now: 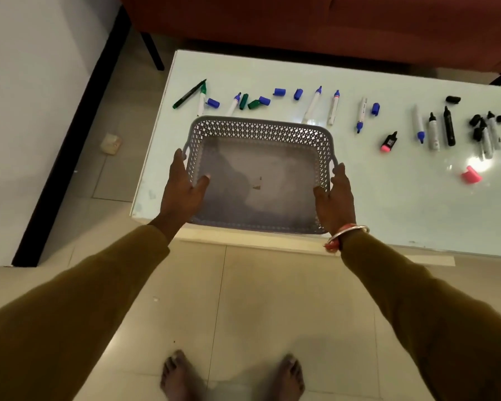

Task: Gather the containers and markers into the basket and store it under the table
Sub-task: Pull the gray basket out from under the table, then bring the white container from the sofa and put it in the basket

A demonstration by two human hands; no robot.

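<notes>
An empty grey lattice basket (258,129) is at the near left part of the white table (388,198), its near edge over the table's front edge. My left hand (182,186) grips its left side with the thumb inside. My right hand (334,198) grips its right side the same way. Beyond the basket lie several uncapped markers and loose caps: a green marker (189,94), blue-tipped white markers (333,107), blue caps (278,92), green caps (243,101). To the right lie black markers (449,127), a pink highlighter (389,142) and its pink cap (471,175).
A red sofa (301,21) stands right behind the table. A white wall with a black skirting (70,134) runs along the left. A small pale object (110,143) lies on the tiled floor left of the table. My bare feet (232,377) stand in front of the table.
</notes>
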